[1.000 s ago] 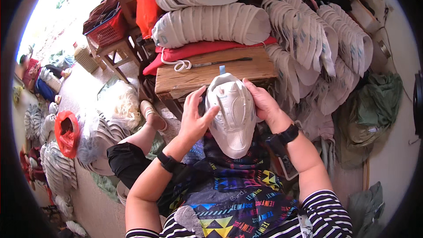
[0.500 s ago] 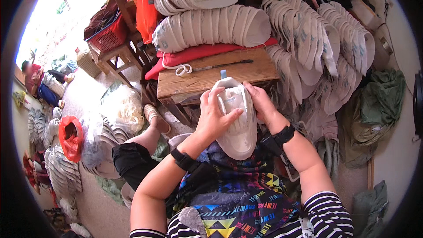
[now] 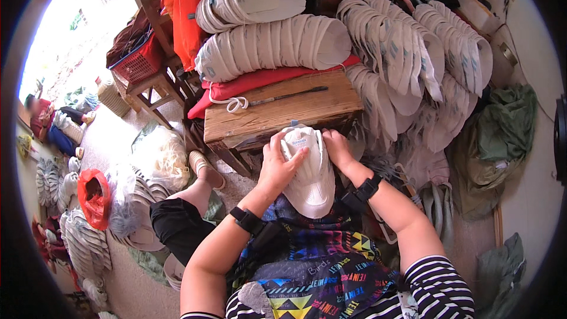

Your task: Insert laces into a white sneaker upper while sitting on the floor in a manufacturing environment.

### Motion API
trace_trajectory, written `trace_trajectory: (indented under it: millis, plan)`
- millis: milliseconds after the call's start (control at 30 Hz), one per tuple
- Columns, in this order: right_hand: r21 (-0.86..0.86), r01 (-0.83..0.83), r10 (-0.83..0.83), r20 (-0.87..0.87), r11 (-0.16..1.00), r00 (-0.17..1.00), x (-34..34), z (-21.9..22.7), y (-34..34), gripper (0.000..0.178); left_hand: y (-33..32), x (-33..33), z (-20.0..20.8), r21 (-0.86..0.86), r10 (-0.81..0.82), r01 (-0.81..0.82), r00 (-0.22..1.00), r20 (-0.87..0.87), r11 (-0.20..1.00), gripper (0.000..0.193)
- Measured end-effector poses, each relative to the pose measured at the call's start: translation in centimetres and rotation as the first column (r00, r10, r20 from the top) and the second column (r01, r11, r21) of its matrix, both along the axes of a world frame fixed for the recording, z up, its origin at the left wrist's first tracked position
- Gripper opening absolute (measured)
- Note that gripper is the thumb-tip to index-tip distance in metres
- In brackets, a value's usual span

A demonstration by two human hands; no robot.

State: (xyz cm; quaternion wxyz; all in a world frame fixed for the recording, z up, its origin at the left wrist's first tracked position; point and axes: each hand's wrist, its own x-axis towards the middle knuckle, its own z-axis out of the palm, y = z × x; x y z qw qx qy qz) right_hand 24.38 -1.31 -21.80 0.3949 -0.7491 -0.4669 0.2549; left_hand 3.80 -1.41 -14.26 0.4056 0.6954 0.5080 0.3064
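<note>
Short sleeves point(image 3: 440, 283), black-and-white striped. Dark apron point(image 3: 331, 272), multicoloured triangles, lettering. Black buckled straps point(image 3: 248, 220) at wrists. Hands point(image 3: 279, 168) bare. Black legwear point(image 3: 180, 221).

White shoe upper point(image 3: 312, 182), underside hidden

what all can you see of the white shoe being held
The white shoe looks leathery, with a textured toe, a blue tab at the far end and print by the opening. No lace shows; its underside is hidden. Held near the wooden bench, its toe points down the picture; the left grip clasps its left side, the right grip its right edge.
</note>
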Motion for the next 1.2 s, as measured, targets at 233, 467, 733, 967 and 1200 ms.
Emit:
trace_trajectory:
  millis: [233,467,733,967,1200]
  plan:
    - [0.458,-0.334,0.332,0.087,0.824,0.939,-2.4,7.1,-1.1,0.016,-0.3,0.1,0.5,-0.111,0.021,-0.024,0.999,-0.025,0.994,0.079]
    - [0.191,-0.210,0.280,-0.758,0.959,0.589,-4.1,6.4,-2.1,0.012,-0.4,-0.4,-2.4,-0.055,-0.078,0.086,0.987,0.139,0.995,0.079]
    - [0.251,-0.320,0.390,-0.321,0.914,0.863,-1.8,3.9,-0.3,0.019,0.4,0.1,-2.7,-0.030,-0.087,0.095,0.976,0.199,0.995,0.074]
    - [0.315,-0.255,0.343,-0.265,0.914,0.901,-3.4,4.1,-1.1,0.025,-1.6,-1.1,-0.9,0.010,-0.035,0.034,0.993,0.110,0.999,0.073]
    - [0.356,-0.157,0.278,-0.321,0.921,0.905,-0.7,1.8,-2.4,0.023,-2.0,0.7,-3.2,0.067,-0.066,0.053,0.977,0.204,0.996,0.091]
